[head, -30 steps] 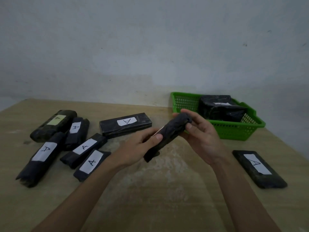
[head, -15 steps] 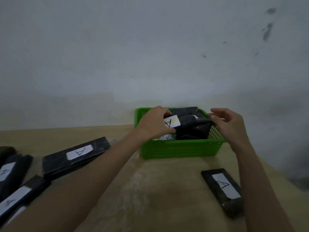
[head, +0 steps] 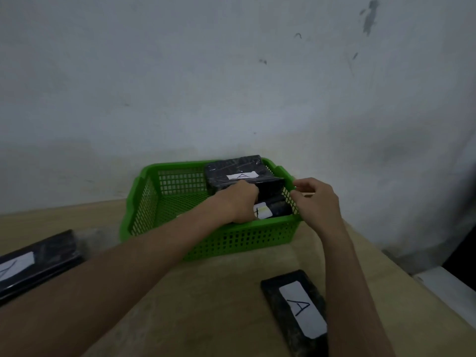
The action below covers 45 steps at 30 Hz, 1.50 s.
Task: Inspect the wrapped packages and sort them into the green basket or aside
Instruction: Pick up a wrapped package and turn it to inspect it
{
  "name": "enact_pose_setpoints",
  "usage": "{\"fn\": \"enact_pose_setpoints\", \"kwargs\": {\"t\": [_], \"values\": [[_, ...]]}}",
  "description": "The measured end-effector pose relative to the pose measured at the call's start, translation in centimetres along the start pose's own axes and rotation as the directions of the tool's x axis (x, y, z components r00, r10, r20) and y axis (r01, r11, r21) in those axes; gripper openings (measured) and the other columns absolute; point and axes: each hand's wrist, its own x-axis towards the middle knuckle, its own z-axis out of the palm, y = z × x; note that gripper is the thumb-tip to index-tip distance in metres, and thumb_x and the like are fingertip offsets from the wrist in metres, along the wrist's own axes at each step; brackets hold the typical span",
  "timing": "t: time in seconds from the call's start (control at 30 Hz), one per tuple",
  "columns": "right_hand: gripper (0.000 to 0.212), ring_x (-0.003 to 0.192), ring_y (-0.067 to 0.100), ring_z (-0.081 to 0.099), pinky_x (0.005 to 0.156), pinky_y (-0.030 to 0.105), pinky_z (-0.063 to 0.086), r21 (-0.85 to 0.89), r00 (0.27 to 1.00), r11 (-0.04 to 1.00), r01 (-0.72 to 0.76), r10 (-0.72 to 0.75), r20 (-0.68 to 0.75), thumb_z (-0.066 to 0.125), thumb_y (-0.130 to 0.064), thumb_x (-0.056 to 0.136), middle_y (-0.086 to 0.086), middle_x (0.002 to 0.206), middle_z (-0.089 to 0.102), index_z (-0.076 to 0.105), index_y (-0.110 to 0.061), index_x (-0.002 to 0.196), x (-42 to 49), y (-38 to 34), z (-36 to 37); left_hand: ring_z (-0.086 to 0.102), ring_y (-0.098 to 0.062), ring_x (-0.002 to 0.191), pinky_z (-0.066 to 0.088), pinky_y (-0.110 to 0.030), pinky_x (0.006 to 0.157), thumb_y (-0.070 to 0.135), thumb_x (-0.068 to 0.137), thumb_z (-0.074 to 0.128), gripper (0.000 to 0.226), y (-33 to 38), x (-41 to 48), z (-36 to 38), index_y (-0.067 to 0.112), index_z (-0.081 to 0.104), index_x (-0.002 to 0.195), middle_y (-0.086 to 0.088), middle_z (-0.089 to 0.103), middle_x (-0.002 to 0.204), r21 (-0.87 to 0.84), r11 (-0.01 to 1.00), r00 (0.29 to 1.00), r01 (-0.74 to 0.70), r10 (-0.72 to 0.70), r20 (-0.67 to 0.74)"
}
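The tabletop [head: 206, 318] carries the green basket [head: 231, 243] far by the wall. A flat package [head: 291, 318] lies near right and a long package [head: 38, 264] near left. In the basket's right part, the left hand [head: 239, 202] curls its fingers [head: 251, 193] round a labelled package [head: 277, 208]. The right hand [head: 319, 202] has bent fingers at the rim; I cannot tell whether they pinch it.

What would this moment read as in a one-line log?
step: small package into green basket | left hand: grips it inside basket | right hand: empty, beside rim | aside: flat package
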Motion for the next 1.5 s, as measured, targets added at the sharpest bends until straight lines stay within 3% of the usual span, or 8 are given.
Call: {"fn": "enact_pose_setpoints", "kwargs": {"t": [0.23, 0.47, 0.67, 0.83, 1.0, 1.13, 1.3, 1.5], "values": [[0.015, 0.087, 0.013, 0.059, 0.081, 0.026, 0.047, 0.048, 0.999, 0.999, -0.018, 0.020, -0.025, 0.064, -0.012, 0.085, -0.001, 0.092, 0.063, 0.068, -0.016, 0.099, 0.2, 0.6, -0.1, 0.053, -0.027, 0.087, 0.040, -0.033, 0.067, 0.010, 0.088, 0.056, 0.018, -0.6, 1.8, 1.7, 0.006, 0.050, 0.105, -0.015, 0.058, 0.107, 0.027, 0.997, 0.996, -0.066, 0.064, 0.059], [0.014, 0.083, 0.011, 0.058, 0.074, 0.023, 0.045, 0.079, 0.999, 0.996, -0.029, 0.031, -0.029, 0.064, -0.012, 0.085, -0.003, 0.088, 0.063, 0.068, -0.017, 0.098, 0.1, 0.8, -0.1, 0.061, -0.022, 0.085, 0.048, -0.029, 0.071, 0.001, 0.085, 0.057, 0.024, -1.6, 1.8, 2.0, 0.013, 0.060, 0.106, -0.005, 0.062, 0.095, -0.059, 0.988, 0.979, -0.140, 0.147, 0.140], [0.016, 0.086, 0.013, 0.059, 0.080, 0.030, 0.051, 0.045, 0.999, 0.999, -0.027, 0.028, -0.023, 0.064, -0.014, 0.086, 0.001, 0.095, 0.065, 0.067, -0.017, 0.101, -0.1, 0.4, -0.2, 0.062, -0.017, 0.105, 0.049, -0.032, 0.091, 0.012, 0.090, 0.057, 0.027, -2.1, 0.7, 0.9, 0.016, 0.062, 0.117, -0.003, 0.066, 0.115, -0.087, 0.981, 0.970, -0.171, 0.184, 0.161], [0.017, 0.102, 0.020, 0.059, 0.097, 0.038, 0.045, -0.111, 0.998, 0.993, 0.045, -0.051, -0.048, 0.062, -0.015, 0.084, -0.002, 0.095, 0.065, 0.067, -0.018, 0.099, -0.4, -1.6, -0.2, 0.055, -0.014, 0.100, 0.039, -0.022, 0.082, 0.023, 0.097, 0.047, 0.033, -2.3, -3.0, -2.7, 0.019, 0.052, 0.129, 0.000, 0.060, 0.118, -0.179, 0.971, 0.987, -0.158, 0.156, -0.028], [0.019, 0.092, 0.014, 0.055, 0.081, 0.022, 0.039, -0.138, 0.979, 0.970, 0.202, -0.198, 0.043, 0.062, -0.016, 0.086, -0.001, 0.098, 0.065, 0.067, -0.017, 0.104, -2.3, -6.6, 0.6, 0.059, -0.010, 0.095, 0.050, -0.028, 0.089, 0.024, 0.093, 0.055, 0.029, -4.5, -9.7, -5.4, 0.018, 0.059, 0.121, 0.000, 0.064, 0.110, -0.316, 0.939, 0.974, -0.135, 0.068, -0.215], [0.015, 0.090, 0.014, 0.059, 0.080, 0.023, 0.044, -0.072, 0.937, 0.940, 0.332, -0.321, 0.135, 0.065, -0.016, 0.086, -0.002, 0.095, 0.066, 0.067, -0.019, 0.100, -5.7, -11.5, 2.0, 0.059, -0.006, 0.093, 0.050, -0.018, 0.085, 0.022, 0.091, 0.058, 0.027, -6.6, -15.7, -5.8, 0.016, 0.061, 0.117, 0.003, 0.064, 0.103, -0.378, 0.919, 0.954, -0.111, -0.008, -0.300], [0.016, 0.084, 0.000, 0.055, 0.073, -0.001, 0.034, 0.007, 0.845, 0.881, 0.474, -0.457, 0.276, 0.066, -0.015, 0.085, -0.008, 0.096, 0.063, 0.067, -0.021, 0.100, -11.3, -16.2, 5.4, 0.061, -0.005, 0.092, 0.050, -0.021, 0.084, 0.024, 0.089, 0.060, 0.027, -9.9, -22.4, -4.8, 0.018, 0.063, 0.115, 0.005, 0.065, 0.102, -0.453, 0.891, 0.915, -0.028, -0.160, -0.371], [0.018, 0.082, -0.001, 0.053, 0.070, -0.002, 0.034, 0.082, 0.767, 0.858, 0.508, -0.493, 0.410, 0.068, -0.017, 0.083, -0.011, 0.094, 0.061, 0.067, -0.024, 0.099, -15.6, -19.0, 12.0, 0.062, 0.000, 0.087, 0.047, -0.012, 0.071, 0.025, 0.088, 0.061, 0.020, -16.3, -27.6, -2.7, 0.022, 0.064, 0.108, 0.005, 0.067, 0.103, -0.556, 0.822, 0.811, 0.126, -0.408, -0.420]]}}
